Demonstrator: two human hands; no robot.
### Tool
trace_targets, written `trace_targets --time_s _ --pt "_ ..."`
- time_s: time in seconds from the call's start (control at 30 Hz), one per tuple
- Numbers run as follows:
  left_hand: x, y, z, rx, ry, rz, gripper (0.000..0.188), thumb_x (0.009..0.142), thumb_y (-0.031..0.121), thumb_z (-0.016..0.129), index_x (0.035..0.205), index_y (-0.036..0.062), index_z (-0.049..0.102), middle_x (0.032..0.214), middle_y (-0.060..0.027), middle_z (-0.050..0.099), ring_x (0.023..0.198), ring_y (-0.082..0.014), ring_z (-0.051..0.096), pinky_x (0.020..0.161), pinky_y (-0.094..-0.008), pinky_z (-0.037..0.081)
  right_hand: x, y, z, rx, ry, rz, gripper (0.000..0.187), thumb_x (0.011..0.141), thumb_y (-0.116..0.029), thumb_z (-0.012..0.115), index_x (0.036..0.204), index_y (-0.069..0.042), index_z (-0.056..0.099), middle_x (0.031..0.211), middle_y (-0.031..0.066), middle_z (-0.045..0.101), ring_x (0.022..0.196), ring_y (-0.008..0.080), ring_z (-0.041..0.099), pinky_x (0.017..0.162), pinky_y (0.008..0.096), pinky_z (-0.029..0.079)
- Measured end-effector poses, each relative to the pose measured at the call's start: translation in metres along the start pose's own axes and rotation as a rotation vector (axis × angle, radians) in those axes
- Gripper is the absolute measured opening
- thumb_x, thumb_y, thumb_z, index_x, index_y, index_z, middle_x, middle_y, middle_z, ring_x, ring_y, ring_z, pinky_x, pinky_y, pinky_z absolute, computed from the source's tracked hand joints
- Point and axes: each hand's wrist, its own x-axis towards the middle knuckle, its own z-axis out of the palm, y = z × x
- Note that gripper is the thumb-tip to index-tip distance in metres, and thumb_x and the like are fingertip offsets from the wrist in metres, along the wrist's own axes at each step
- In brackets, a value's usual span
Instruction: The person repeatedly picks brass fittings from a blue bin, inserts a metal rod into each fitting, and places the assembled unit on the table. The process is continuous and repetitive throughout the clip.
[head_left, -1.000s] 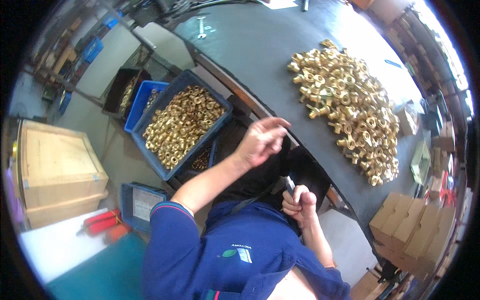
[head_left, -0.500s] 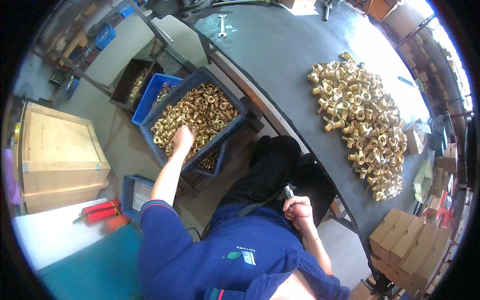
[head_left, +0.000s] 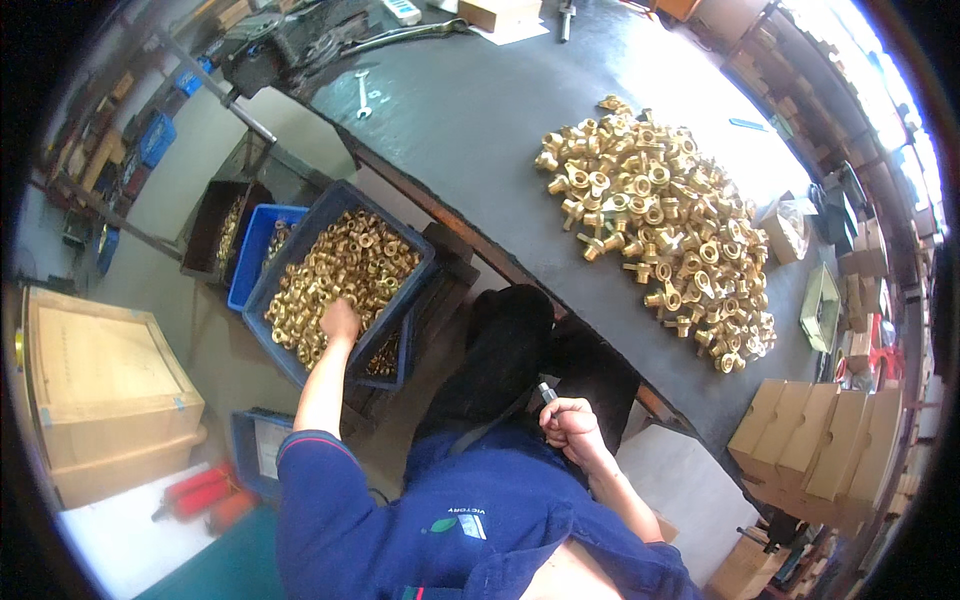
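My left hand [head_left: 341,318] reaches down into a blue-grey plastic bin [head_left: 268,346] on my left. It touches the heaped brass fittings [head_left: 365,258] in there, and its fingertips are hidden among them. In front of my waist, my right hand [head_left: 574,428] is closed round a short silver metal cylinder [head_left: 546,392], whose end sticks up past the fingers. A large pile of brass fittings with flanged ears [head_left: 660,215] lies on the dark table to my right.
The dark tabletop [head_left: 450,120] bears a wrench [head_left: 363,94] near its far left. Cardboard boxes [head_left: 800,435] are stacked at the right. A blue bin [head_left: 245,262] stands beyond the working bin. A wooden crate [head_left: 110,365] and red cylinders [head_left: 200,487] are at far left.
The whole view has shifted, so bin and table appear further left. My left hand stays down among the fittings, and my right hand still grips the metal cylinder.
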Motion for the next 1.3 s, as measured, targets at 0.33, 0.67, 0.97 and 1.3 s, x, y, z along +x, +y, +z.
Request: trace_targets --time_s 0.33,0.67,0.97,1.3 --pt "-0.027 0.016 -0.099 -0.159 0.151 0.404 0.018 0.068 0.022 0.069 0.085 0.0153 0.069 0.083 -0.0085 0.059 0.079 -0.0275 0.058 0.072 -0.0367 0.046 -0.006 -0.009 0.009 -0.082 0.006 0.013 0.015 0.067 0.005 0.044 0.069 0.003 0.058 0.051 -0.0011 0.044 0.040 0.0041 0.032 0.037 0.0190 0.023" --pt "-0.121 0.141 -0.143 -1.395 -0.809 0.521 0.012 0.082 0.011 0.061 0.086 0.0000 0.064 0.085 -0.0098 0.064 0.075 -0.0165 0.061 0.069 -0.0257 0.049 0.002 -0.034 0.046 -0.501 -0.255 -0.232 0.019 0.059 0.001 0.045 0.069 0.000 0.061 0.062 0.0004 0.056 0.061 0.0088 0.049 0.056 0.0240 0.038" --pt "-0.170 0.177 -0.120 -1.371 -1.096 0.443 0.018 0.084 0.018 0.061 0.083 0.0001 0.061 0.077 -0.0061 0.063 0.064 -0.0106 0.057 0.058 -0.0229 0.046 -0.010 -0.039 0.033 -0.741 -0.221 -0.452 0.015 0.059 -0.008 0.051 0.069 -0.003 0.062 0.061 0.0052 0.055 0.059 0.0143 0.052 0.055 0.0274 0.041" --pt "-0.178 0.195 -0.136 -1.027 -1.066 0.589 0.007 0.079 0.007 0.064 0.081 0.0000 0.063 0.071 0.0005 0.061 0.065 -0.0038 0.053 0.060 -0.0184 0.043 -0.014 -0.037 0.033 -1.284 -0.082 -0.580 0.012 0.061 -0.013 0.053 0.066 -0.006 0.061 0.063 0.0114 0.055 0.059 0.0244 0.055 0.054 0.0333 0.042"
